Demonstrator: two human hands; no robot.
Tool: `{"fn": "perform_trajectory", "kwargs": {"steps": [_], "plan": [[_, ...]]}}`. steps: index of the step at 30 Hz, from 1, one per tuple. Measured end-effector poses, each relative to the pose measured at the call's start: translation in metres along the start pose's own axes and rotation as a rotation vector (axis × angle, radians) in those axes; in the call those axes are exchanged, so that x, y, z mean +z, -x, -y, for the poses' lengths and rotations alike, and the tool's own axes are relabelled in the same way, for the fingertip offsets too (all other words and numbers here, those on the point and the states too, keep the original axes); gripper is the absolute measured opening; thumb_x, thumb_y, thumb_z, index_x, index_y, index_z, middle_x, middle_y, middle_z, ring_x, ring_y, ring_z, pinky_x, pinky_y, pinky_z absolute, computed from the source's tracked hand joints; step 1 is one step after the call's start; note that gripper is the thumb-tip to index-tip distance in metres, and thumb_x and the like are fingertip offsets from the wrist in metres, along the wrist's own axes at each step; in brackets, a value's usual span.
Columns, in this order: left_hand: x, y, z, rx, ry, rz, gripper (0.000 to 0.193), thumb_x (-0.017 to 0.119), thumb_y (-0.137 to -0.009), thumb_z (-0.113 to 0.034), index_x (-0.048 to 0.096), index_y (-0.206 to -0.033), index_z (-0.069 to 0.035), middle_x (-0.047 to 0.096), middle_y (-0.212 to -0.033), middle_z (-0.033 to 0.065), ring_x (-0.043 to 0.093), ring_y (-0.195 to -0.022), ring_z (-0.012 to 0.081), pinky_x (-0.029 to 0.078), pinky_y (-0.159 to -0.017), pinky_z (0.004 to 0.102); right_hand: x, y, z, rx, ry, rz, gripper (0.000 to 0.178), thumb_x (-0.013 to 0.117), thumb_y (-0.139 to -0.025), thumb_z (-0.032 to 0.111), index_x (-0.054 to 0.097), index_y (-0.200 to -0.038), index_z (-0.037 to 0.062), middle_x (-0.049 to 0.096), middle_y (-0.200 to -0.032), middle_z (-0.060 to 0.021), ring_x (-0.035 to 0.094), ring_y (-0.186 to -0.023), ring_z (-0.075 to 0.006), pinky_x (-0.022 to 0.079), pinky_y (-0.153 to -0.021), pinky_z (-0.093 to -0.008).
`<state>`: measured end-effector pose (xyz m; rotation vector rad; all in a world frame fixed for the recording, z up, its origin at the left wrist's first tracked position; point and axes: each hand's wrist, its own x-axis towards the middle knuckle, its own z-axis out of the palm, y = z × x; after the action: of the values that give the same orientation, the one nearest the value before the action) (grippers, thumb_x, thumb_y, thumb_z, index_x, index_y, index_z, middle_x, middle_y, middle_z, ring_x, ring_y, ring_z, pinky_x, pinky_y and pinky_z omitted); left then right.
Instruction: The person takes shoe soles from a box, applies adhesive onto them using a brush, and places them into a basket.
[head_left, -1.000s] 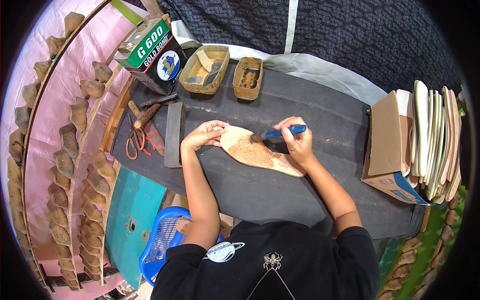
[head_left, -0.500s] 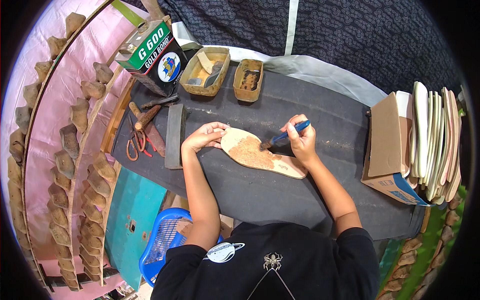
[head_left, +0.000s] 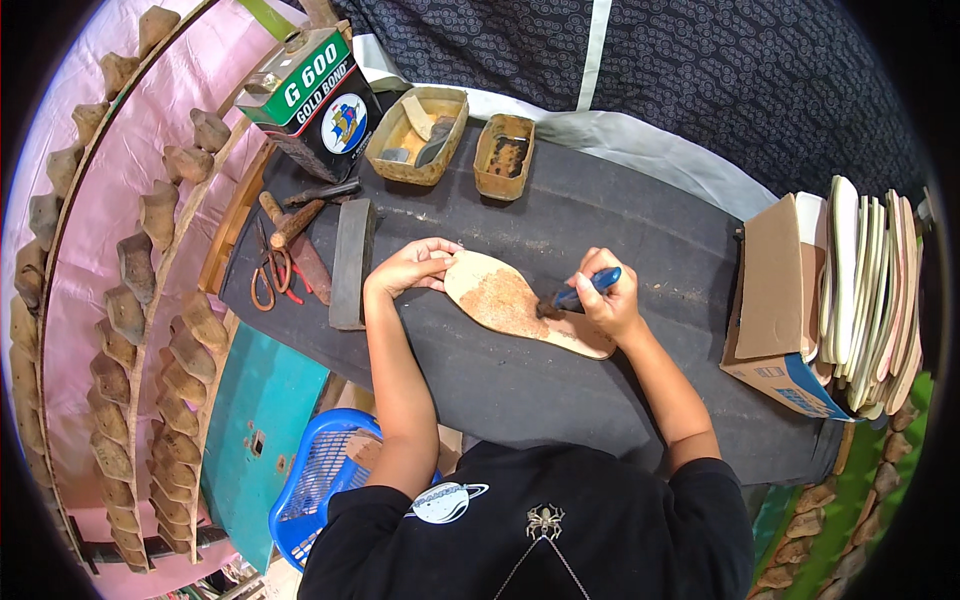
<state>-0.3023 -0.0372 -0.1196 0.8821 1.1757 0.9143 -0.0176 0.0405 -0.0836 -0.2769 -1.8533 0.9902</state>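
A pale shoe insole (head_left: 500, 296) lies on the dark worktable, its broad end toward the left and its narrow end toward the right. Much of its upper face carries a brownish, wet-looking coat. My left hand (head_left: 412, 267) pinches the edge of the broad end between thumb and fingers. In my right hand (head_left: 611, 296) is a brush (head_left: 582, 290) with a blue handle, gripped firmly. Its dark bristles press on the insole near the middle, at the border of the coated part.
Left of the insole stand a dark rectangular block (head_left: 352, 264), scissors (head_left: 270, 272) and a hammer (head_left: 290, 228). Behind are a metal can (head_left: 312, 105) and two tubs, one yellowish (head_left: 415, 137), one brown-stained (head_left: 503, 158). A cardboard box (head_left: 770, 290) of insoles (head_left: 870, 290) stands at right.
The brush has moved a little right and toward me along the insole, and the coat reaches nearer the narrow end. My left hand keeps its hold.
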Motion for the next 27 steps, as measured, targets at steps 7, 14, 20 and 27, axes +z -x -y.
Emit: {"fn": "perform_trajectory", "kwargs": {"steps": [7,14,20,27], "plan": [[-0.001,0.001,0.000,0.010,0.002,-0.005,0.028,0.056,-0.081,-0.019,0.048,-0.105,-0.005,0.059,-0.089,0.0000,0.057,-0.075,0.0053,0.048,-0.061,0.0179,-0.019,0.006,0.014,-0.040,0.146,0.146,0.015,0.052,-0.074,0.009,0.042,-0.063,0.0034,0.048,-0.052,-0.0051,0.047,-0.044,-0.0121,0.036,-0.042,-0.0230],[-0.001,0.000,0.002,0.020,0.004,-0.010,0.026,0.056,-0.081,-0.018,0.050,-0.103,-0.005,0.059,-0.087,-0.0007,0.057,-0.073,0.0051,0.048,-0.060,0.0173,0.004,0.001,0.020,-0.014,-0.003,0.010,0.011,0.056,-0.072,0.005,0.046,-0.066,0.0030,0.051,-0.060,-0.0062,0.049,-0.050,-0.0140,0.039,-0.046,-0.0248],[0.000,0.001,0.000,0.011,-0.005,0.011,0.027,0.055,-0.081,-0.019,0.049,-0.104,-0.006,0.058,-0.088,-0.0003,0.057,-0.078,0.0075,0.049,-0.066,0.0215,0.014,-0.004,0.024,-0.105,0.057,0.221,0.013,0.057,-0.062,0.003,0.044,-0.064,0.0055,0.047,-0.056,-0.0055,0.049,-0.048,-0.0191,0.038,-0.044,-0.0278],[-0.004,0.001,0.002,0.006,-0.020,0.007,0.026,0.055,-0.081,-0.019,0.049,-0.103,-0.006,0.058,-0.088,0.0002,0.057,-0.078,0.0073,0.049,-0.066,0.0214,0.003,-0.009,0.033,-0.244,0.242,0.414,0.015,0.056,-0.056,0.005,0.042,-0.059,0.0082,0.039,-0.046,-0.0025,0.042,-0.036,-0.0186,0.034,-0.036,-0.0283]]}}
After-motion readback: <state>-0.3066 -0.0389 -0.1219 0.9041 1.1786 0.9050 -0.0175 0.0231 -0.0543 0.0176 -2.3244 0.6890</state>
